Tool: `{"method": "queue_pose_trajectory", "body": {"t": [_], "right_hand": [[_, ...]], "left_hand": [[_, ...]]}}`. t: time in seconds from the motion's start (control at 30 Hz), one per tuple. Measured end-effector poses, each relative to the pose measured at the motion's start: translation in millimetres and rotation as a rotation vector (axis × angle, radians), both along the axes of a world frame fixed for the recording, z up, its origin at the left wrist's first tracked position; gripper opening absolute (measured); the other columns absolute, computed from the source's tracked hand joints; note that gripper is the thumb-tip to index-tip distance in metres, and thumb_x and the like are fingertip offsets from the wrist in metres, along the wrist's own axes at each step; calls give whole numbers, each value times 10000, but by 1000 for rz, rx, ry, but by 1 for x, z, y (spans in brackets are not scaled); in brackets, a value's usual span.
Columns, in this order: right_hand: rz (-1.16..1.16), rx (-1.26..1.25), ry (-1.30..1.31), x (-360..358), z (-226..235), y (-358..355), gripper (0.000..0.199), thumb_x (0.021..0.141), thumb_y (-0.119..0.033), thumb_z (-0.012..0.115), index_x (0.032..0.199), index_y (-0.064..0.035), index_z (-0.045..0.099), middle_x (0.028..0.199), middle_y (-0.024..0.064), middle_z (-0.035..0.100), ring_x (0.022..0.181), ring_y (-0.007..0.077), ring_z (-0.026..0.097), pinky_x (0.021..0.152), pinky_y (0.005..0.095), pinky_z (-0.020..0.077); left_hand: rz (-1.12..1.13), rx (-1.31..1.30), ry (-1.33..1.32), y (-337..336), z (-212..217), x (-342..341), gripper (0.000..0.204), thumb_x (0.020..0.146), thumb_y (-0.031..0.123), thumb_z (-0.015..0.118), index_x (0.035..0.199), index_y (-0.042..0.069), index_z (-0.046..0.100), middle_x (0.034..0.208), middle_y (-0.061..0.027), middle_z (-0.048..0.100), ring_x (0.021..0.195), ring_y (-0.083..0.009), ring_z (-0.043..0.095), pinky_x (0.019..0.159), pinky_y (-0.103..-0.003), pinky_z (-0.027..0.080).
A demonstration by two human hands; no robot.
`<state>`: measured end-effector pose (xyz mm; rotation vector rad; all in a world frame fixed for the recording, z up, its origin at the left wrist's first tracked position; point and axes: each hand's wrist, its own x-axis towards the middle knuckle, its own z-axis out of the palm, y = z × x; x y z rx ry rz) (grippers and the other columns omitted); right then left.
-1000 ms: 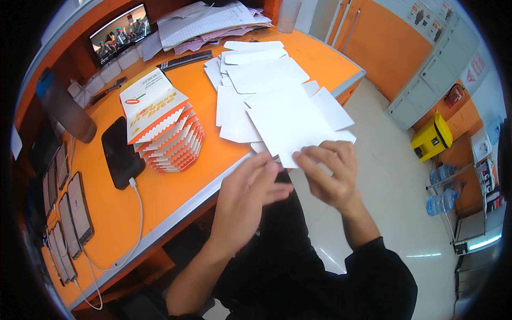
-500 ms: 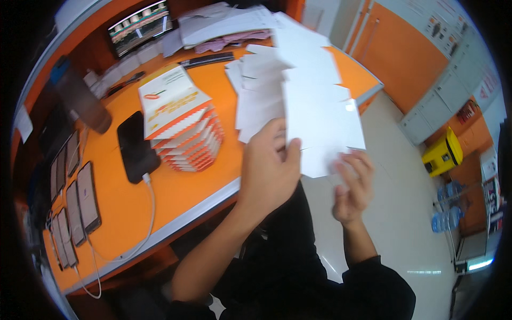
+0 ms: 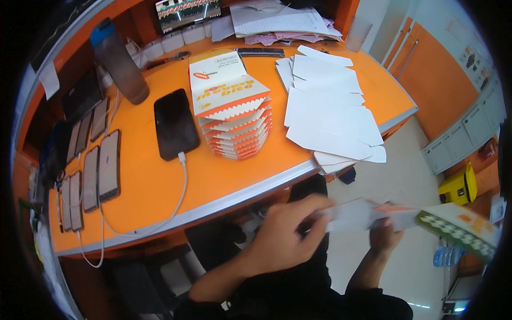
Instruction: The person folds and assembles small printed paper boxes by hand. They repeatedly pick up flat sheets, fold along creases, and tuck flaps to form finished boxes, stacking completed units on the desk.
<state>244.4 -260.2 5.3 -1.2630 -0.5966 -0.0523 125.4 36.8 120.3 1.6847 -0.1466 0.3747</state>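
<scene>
Over the floor in front of the desk I hold a flat cardboard box blank (image 3: 349, 214), blurred by motion. One end shows white; the other bends away at the right with green, white and yellow print. My left hand (image 3: 285, 234) pinches its white left end between thumb and fingers. Around its middle my right hand (image 3: 385, 236) grips from below, fingers partly hidden by the card. A stack of white box blanks (image 3: 330, 106) lies on the desk, its near end over the edge. Left of it stand nested, part-folded printed boxes (image 3: 234, 120) in orange and white.
On the orange desk (image 3: 144, 197) lies a black phone (image 3: 176, 125) with a white charging cable. Several more phones (image 3: 109, 165) line the left end, near a dark bottle (image 3: 120, 64). Papers (image 3: 277, 21) and a lit screen (image 3: 186, 13) are behind. A yellow bin (image 3: 460, 184) stands right.
The blank came off the white stack, moved down and right toward me, and turned so its printed side shows. My view shifted, so the desk sits farther right in the picture.
</scene>
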Motion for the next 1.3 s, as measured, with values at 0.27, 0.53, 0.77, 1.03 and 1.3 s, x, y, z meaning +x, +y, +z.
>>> {"method": "queue_pose_trajectory", "body": {"t": [0.27, 0.53, 0.77, 1.03, 1.3], "right_hand": [[86, -279, 380, -78, -8, 63, 487, 856, -141, 814, 1259, 27, 597, 1193, 119, 657, 1098, 212, 628, 951, 381, 508], [446, -577, 319, -78, 6, 57, 429, 884, -154, 796, 1228, 45, 633, 1137, 134, 689, 1066, 223, 643, 931, 381, 514], [439, -686, 382, -122, -5, 103, 278, 961, -132, 709, 1157, 62, 670, 1060, 136, 722, 969, 209, 678, 851, 348, 538], [382, -666, 425, -151, -9, 115, 258, 981, -166, 699, 1126, 47, 696, 1021, 129, 744, 921, 193, 697, 817, 330, 548], [283, -671, 480, -162, -19, 119, 309, 939, -133, 737, 1157, 74, 665, 1031, 150, 725, 899, 198, 685, 816, 325, 544]], "left_hand": [[141, -18, 224, -4, -31, -49, 271, 967, 142, 675, 1153, -54, 665, 950, -201, 743, 809, -271, 742, 742, -357, 575], [90, -24, 396, 25, -73, -103, 205, 962, 135, 673, 1097, -19, 672, 867, -163, 732, 775, -235, 743, 716, -344, 562], [545, 140, 534, 8, -115, -140, 231, 946, 138, 671, 1086, -46, 671, 864, -231, 722, 755, -350, 746, 670, -372, 563], [816, 497, 381, -20, -135, -145, 239, 993, 108, 612, 1158, -51, 679, 932, -222, 745, 830, -370, 753, 752, -401, 589], [680, 426, 449, -41, -137, -143, 416, 990, 39, 585, 1388, -78, 560, 1359, -272, 579, 1226, -365, 616, 1009, -409, 506]]}}
